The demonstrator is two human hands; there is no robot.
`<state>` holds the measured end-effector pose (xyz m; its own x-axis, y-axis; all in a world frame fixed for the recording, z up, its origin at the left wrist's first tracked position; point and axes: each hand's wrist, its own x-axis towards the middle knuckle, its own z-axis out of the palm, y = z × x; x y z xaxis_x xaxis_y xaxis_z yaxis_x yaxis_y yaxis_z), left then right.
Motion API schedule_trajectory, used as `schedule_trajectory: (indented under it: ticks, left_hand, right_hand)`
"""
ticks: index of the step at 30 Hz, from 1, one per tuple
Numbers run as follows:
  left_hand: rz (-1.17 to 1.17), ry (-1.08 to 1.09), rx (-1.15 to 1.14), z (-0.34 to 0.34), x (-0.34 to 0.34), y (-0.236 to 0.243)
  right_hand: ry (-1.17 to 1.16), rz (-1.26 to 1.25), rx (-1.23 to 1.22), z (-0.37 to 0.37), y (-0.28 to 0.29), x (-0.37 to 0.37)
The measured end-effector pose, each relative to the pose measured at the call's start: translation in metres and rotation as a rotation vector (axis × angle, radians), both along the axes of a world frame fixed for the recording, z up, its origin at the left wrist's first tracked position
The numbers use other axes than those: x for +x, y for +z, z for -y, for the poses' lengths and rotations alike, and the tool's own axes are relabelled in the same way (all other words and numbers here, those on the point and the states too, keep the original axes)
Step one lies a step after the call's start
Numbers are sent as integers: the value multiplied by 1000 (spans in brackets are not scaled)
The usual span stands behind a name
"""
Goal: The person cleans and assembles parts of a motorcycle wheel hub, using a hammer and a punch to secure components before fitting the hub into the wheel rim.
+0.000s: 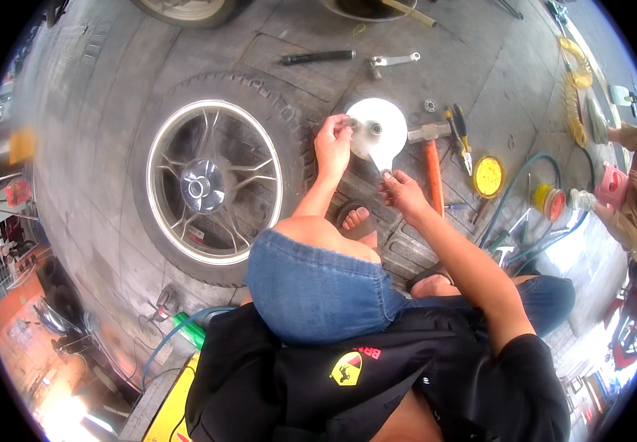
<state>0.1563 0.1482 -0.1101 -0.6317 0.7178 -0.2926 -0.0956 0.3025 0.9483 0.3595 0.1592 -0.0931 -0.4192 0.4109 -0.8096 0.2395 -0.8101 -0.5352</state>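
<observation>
Nearest, our black shirt (274,383) and bent knees in blue jeans (315,291) fill the lower edge, hiding much behind them. The shirt bears a yellow shield emblem (346,368) with red lettering, upside down and partly lost in a fold. Past the knees, our right grip (405,195) is pinched on the narrow near end of a white plate (390,132), whose round body sits between our hands. Our left grip (331,151) is clamped at the plate's left rim, fingertips covering what they press. We cannot tell whether the plate touches the floor (326,92).

To the left lies a spoked wheel (201,188), its sticker too small to read. Close on the right, the head of an orange-handled hammer (434,169) lies near the plate's edge; then come a yellow tin (488,177) and pliers (462,131). Along the right rim, another person's legs (631,214) bend with the lens.

Farther off, a strip of grey floor gives room before a wrench (396,59) and dark bar (318,57). At the far edge, a bowl (355,16) and a tyre (189,20) are cut off.
</observation>
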Motion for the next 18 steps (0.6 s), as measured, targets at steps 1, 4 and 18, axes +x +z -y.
schedule_trajectory:
  ticks: [1,4,18]
  left_hand:
    - [-27,-2,-7,0,-1,-1]
    - [-104,-16,-16,0,-1,0]
    - [-666,-594,-73,-28,-43,27]
  right_hand:
    - [15,0,8,-1,0,0]
    - [52,27,34,-3,3,1]
    - [175,39,100,-9,6,6]
